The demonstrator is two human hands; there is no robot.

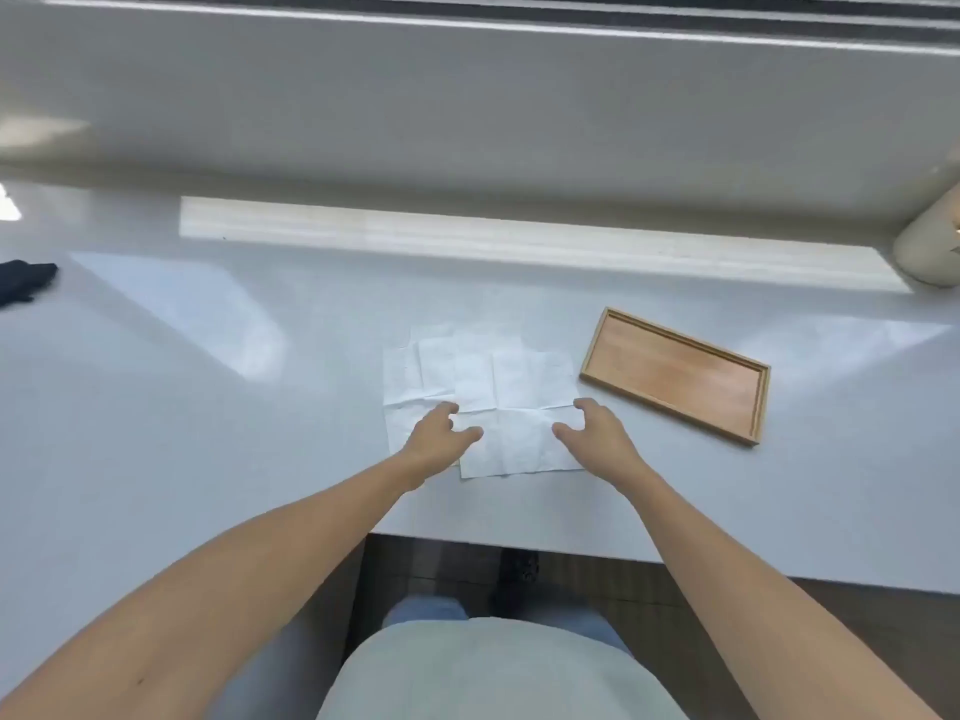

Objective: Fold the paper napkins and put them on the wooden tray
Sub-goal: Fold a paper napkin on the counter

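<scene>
Sitting in the middle of the frame, the paper napkins were unfolded and overlapping in a loose pile on the white desk, creases showing. How many sheets were in there I honestly couldn't tell, white on white and kind of blurry.

Left hand was at the left edge of the nearest sheet and right hand at its right edge, both with fingers spread and curled, not gripping anything. Whether the fingertips were actually touching paper or just hovering, no idea. My guess is they were lined up on either side like that to grab the top napkin by its two edges and start the first fold.

Wooden tray sat just right of the pile, angled, nothing in it, close enough that a folded napkin would be a short reach away. So nothing looked done yet.

Further out: something dark at the far left edge, cut off, couldn't make out what. A pale rounded thing at the right edge was cropped too.
</scene>
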